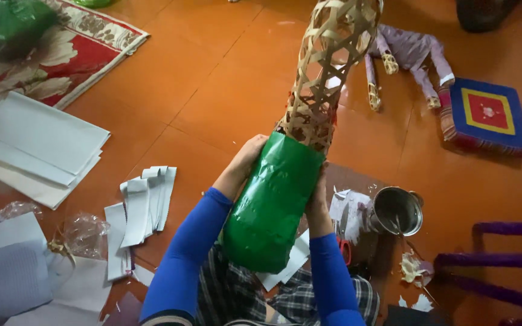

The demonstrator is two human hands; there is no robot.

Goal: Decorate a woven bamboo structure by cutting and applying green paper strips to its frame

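Note:
A long woven bamboo frame (327,66) rises away from me, its lower part wrapped in shiny green paper (270,205). My left hand (246,158) presses on the upper left edge of the green wrap. On the right side of the wrap sits my right hand (318,196), gripping it. Both arms wear blue sleeves. The frame's bottom end rests against my lap, over checked cloth.
White paper strips (143,208) and stacked white sheets (34,148) lie left on the orange tiled floor. A metal cup (397,211) and red-handled scissors (344,249) sit right. A purple paper-wrapped figure (409,54), a colourful square cushion (487,115), a red patterned mat (61,54) and purple rods (502,259) lie around.

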